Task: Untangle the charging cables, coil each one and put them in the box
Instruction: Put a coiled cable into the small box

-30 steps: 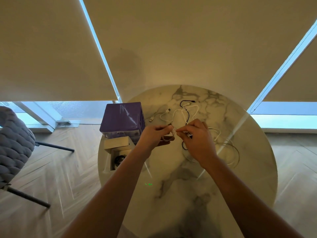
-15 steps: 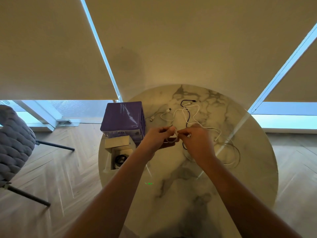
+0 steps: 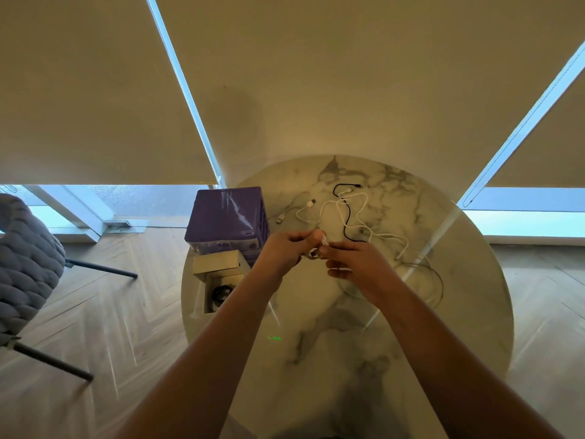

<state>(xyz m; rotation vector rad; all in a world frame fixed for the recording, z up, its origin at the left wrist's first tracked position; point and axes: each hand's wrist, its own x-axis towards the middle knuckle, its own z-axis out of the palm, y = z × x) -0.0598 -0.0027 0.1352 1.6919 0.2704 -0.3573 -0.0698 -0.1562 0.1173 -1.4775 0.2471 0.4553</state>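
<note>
White charging cables lie tangled with a black cable on the far part of the round marble table. My left hand grips a small coil of white cable above the table's middle. My right hand pinches the same white cable just right of the left hand, fingertips nearly touching. A thin loop of cable lies to the right. The open cardboard box stands at the table's left edge with a dark coiled cable inside.
A purple box stands behind the cardboard box at the table's left rim. A grey knitted chair stands on the wooden floor to the left. Roller blinds cover the windows behind the table.
Both hands have stayed together over the middle of the table, working the white cable. My right hand has shifted slightly toward me and its fingers have spread a little.
</note>
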